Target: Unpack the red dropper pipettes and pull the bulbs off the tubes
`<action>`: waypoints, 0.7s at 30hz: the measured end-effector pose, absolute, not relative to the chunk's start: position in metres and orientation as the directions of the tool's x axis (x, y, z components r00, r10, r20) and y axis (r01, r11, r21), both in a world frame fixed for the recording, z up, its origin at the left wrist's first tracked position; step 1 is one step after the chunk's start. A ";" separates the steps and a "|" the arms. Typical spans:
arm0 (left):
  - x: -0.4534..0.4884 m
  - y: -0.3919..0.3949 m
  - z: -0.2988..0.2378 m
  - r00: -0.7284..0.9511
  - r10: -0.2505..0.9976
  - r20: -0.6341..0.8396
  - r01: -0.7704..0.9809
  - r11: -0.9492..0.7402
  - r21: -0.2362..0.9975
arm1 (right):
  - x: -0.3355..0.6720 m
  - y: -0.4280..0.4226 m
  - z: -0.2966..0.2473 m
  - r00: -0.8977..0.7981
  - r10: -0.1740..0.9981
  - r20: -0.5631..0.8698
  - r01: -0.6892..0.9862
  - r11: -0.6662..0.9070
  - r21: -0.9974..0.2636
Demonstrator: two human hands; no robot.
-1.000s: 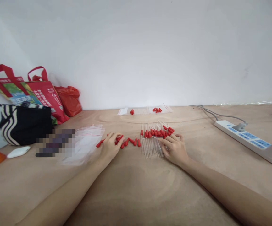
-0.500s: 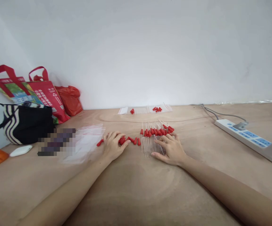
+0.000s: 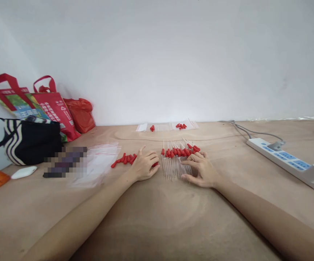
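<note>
Near the middle of the table, clear thin droppers (image 3: 170, 170) lie side by side in a row, with red rubber bulbs (image 3: 177, 152) across them. My right hand (image 3: 203, 169) rests at the right edge of this row, thumb and fingers apart, fingertips close to the bulbs. To the left is a loose group of red rubber bulbs (image 3: 123, 158). My left hand (image 3: 145, 166) lies at the right end of that group, its thumb and fingers closing around a red rubber bulb (image 3: 155, 164) that is partly hidden beneath them.
Flat clear zip bags (image 3: 99, 161) lie left of the loose bulbs. At the back, clear packets (image 3: 163, 127) hold more red bulbs. A white power strip (image 3: 284, 157) with a grey cable lies right. Shopping bags (image 3: 53, 112), a black bag (image 3: 37, 143) and a white case (image 3: 24, 172) stand left.
My left hand has moved right across the loose bulbs, uncovering those on the left and covering the ones at the right end. My right hand has shifted slightly right.
</note>
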State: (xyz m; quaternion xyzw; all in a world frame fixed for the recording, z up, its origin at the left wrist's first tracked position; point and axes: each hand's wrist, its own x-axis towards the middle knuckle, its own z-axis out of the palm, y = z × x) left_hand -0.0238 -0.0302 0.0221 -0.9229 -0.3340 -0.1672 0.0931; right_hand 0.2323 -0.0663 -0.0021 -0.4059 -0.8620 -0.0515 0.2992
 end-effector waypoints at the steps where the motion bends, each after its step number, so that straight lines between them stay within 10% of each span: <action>1: -0.027 -0.030 0.023 0.725 0.588 0.359 0.651 -0.755 -0.077 | 0.235 -0.066 -0.001 -0.530 0.661 0.531 0.704 0.692 -0.159; 14: -0.041 -0.030 0.030 0.631 0.698 0.337 0.725 -0.686 0.064 | 0.251 -0.056 -0.005 -0.654 0.629 0.421 0.635 0.759 -0.147; 21: -0.002 0.003 0.036 0.286 0.948 0.142 0.931 -0.310 0.191 | 0.236 -0.053 -0.010 -0.624 0.634 0.458 0.671 0.734 -0.102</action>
